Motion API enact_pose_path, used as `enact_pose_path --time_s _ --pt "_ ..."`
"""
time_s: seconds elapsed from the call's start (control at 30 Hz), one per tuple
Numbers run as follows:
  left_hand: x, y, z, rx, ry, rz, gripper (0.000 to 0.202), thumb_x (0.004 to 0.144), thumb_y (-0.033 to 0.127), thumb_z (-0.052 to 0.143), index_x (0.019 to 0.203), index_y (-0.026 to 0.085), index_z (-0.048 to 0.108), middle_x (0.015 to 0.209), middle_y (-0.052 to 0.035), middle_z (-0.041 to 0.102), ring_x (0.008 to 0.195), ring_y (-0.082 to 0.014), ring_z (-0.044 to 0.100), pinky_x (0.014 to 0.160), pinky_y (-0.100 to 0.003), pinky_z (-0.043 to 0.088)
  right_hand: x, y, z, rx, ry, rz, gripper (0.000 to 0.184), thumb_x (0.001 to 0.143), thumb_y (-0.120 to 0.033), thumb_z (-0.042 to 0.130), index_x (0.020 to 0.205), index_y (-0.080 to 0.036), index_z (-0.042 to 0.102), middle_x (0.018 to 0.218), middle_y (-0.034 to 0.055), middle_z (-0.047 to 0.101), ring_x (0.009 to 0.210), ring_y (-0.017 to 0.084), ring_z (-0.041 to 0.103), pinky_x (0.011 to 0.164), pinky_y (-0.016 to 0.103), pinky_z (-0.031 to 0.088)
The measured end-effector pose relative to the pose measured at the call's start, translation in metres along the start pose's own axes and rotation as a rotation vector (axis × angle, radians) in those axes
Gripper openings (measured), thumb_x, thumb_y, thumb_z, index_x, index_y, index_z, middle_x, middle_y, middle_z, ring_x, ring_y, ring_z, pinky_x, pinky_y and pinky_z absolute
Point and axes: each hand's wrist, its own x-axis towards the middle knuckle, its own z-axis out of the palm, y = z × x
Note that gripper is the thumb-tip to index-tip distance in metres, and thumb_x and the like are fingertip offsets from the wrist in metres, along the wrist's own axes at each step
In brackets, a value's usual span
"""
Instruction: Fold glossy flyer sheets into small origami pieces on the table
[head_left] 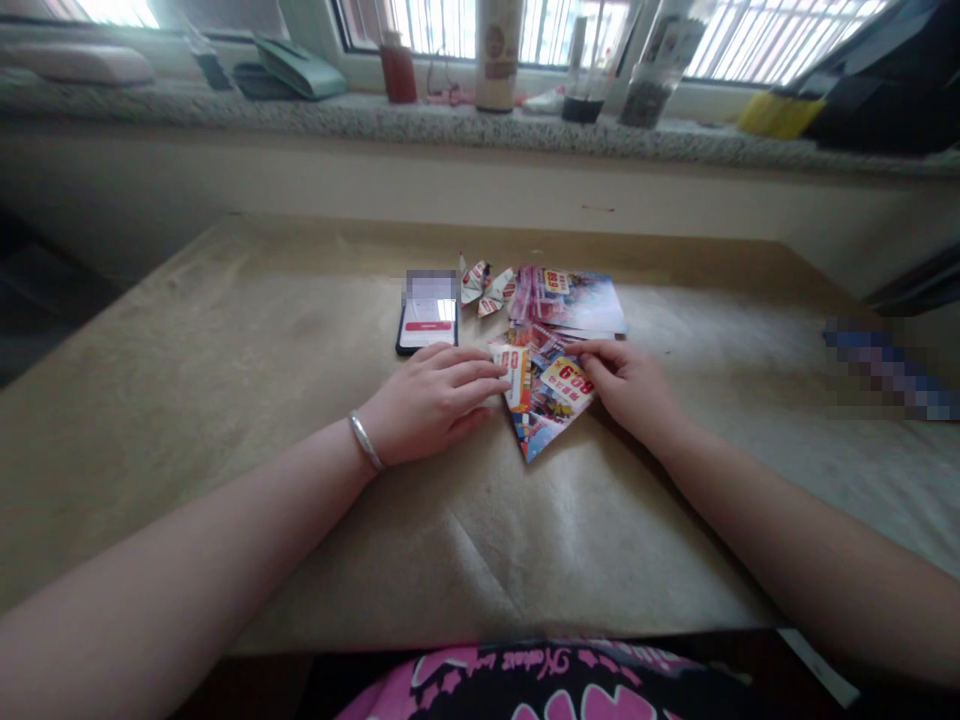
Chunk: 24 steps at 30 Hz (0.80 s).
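A printed paper flyer (pixel 551 385), folded to a point at the near end, lies on the table between my hands. My left hand (pixel 442 395) rests low with its fingers stretched out, the tips touching the flyer's left edge. On the other side, my right hand (pixel 626 385) pinches the flyer's right edge between thumb and forefinger. Just beyond is a stack of similar flyers (pixel 581 300), slightly fanned at its left. Small folded paper shapes (pixel 486 287) sit left of that stack. Beside them a phone (pixel 429 325) lies with its screen lit.
The table (pixel 225 400) has a tan cover. At its right side lies a blurred bluish object (pixel 892 370). Along the stone windowsill (pixel 420 125) stand a red bottle (pixel 397 68), a tall container (pixel 496 55), clear jars and a yellow-and-black item (pixel 784 112).
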Motion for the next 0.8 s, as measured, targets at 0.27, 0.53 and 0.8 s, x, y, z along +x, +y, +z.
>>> enact_pose_path --time_s 0.27,0.53,0.8 --pt "0.0009 -0.0003 0.0016 -0.031 -0.035 0.012 0.033 0.095 0.035 0.045 0.122 0.022 0.059 0.131 -0.0046 0.059 0.121 -0.0225 0.052 0.101 -0.041 0.041 -0.007 -0.01 0.0002 0.128 -0.054 0.047 0.032 0.08 -0.03 0.055 0.104 -0.018 0.073 0.094 0.0068 0.073 0.07 0.017 0.063 0.066 0.032 0.052" --pt "0.0015 0.0001 0.0042 -0.049 -0.072 0.02 0.037 0.093 0.031 0.047 0.127 0.022 0.056 0.133 -0.0063 0.057 0.122 -0.0238 0.05 0.103 -0.042 0.04 -0.0036 -0.011 -0.002 -0.007 -0.105 0.059 0.045 0.079 -0.031 0.057 0.119 -0.014 0.066 0.105 0.0085 0.072 0.081 0.02 0.064 0.075 0.034 0.051" --pt "0.0018 0.0002 0.0064 -0.066 -0.103 0.011 0.033 0.093 0.032 0.048 0.122 0.023 0.06 0.128 -0.0054 0.06 0.119 -0.0228 0.053 0.104 -0.043 0.041 -0.0071 -0.0063 -0.0063 -0.43 -0.141 -0.309 0.04 0.078 -0.033 0.061 0.114 -0.018 0.069 0.093 0.0116 0.065 0.084 0.025 0.059 0.079 0.042 0.05"
